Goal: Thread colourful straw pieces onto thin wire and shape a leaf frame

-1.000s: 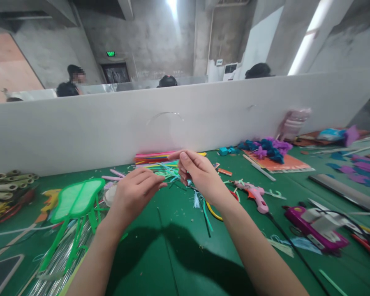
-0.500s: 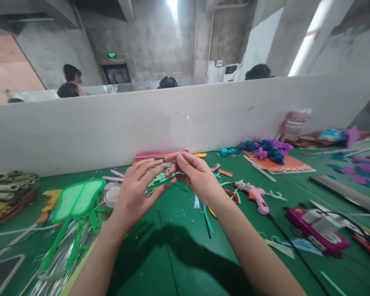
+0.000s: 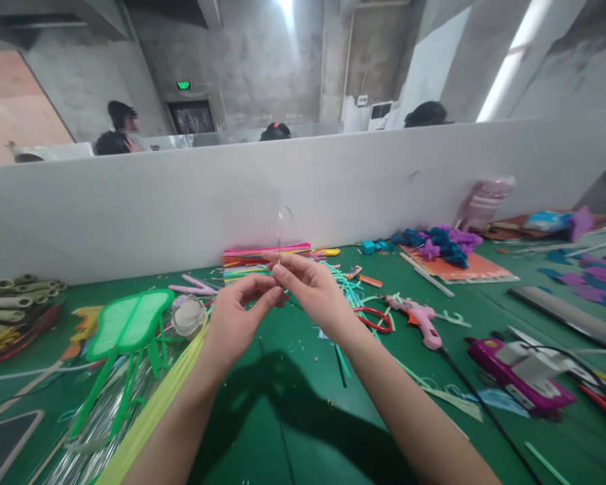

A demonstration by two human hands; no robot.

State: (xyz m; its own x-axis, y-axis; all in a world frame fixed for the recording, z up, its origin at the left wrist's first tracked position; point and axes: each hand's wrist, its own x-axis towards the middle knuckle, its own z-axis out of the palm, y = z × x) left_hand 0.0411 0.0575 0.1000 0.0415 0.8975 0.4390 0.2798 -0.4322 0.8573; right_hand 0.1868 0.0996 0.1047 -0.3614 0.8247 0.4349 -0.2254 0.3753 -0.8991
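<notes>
A thin, shiny, clear-looking wire rises in a narrow loop from the fingertips of my right hand, which pinches it between thumb and fingers. My left hand is closed, its thumb and fingers meeting right beside the right fingertips, under the wire. What lies between the left fingertips is hidden. Both hands are held above the green table. Behind them lies a stack of coloured strips.
At right are a pink glue gun, a purple power strip and a red ring. At left stand a green frame-like piece, a whitish round piece and yellow-green strips. A white partition closes off the back.
My left hand has gone from spread fingers to a pinch against the right fingertips. The wire's loop has turned, looks narrower and sits lower and farther left.
</notes>
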